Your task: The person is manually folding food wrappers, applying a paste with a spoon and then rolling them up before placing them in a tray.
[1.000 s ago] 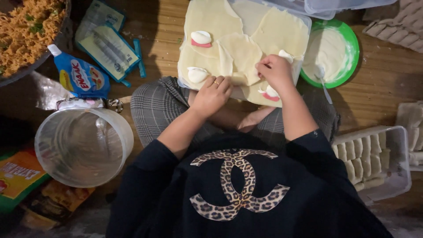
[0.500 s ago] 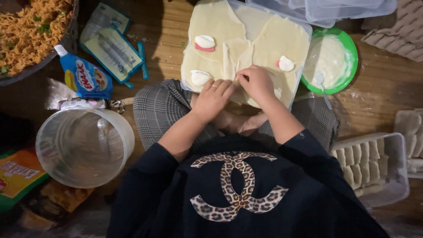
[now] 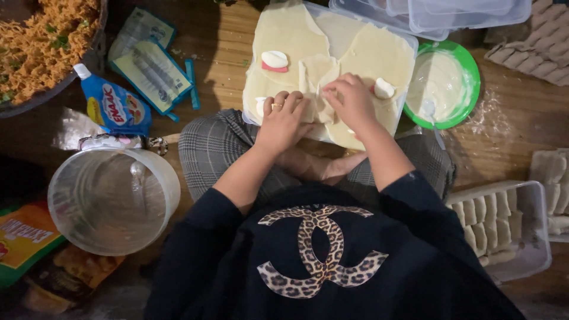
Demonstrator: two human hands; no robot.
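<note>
Since the earlier frames the right hand [image 3: 349,101] has come in from the right edge of the pastry sheets [image 3: 379,56] toward the middle, and the left hand [image 3: 283,118] has slid up beside it, so both now meet over a small piece of wrapper [image 3: 314,80] at the centre. The right hand's fingers are pinched narrow on that piece; the left hand lies flat with fingers together, pressing on its near-left edge, a ring on one finger.

The pale sheets lie spread over a clear plastic lid [image 3: 409,41] that rests on the person's knees in checked trousers [image 3: 213,145]. Three small white-and-pink dough pieces [image 3: 274,60] sit on the sheets, one partly hidden by each hand.

The floor is worn wooden board [image 3: 510,130], dusted with flour on the right. Just right of the lid stands a green bowl [image 3: 471,89] of white paste. Lower right, a clear tray [image 3: 521,231] holds rows of folded parcels. At left are an empty clear tub [image 3: 112,198], a blue squeeze pouch [image 3: 115,106], flat packets [image 3: 151,65], and a dark pan of noodles [image 3: 41,47] in the corner.
</note>
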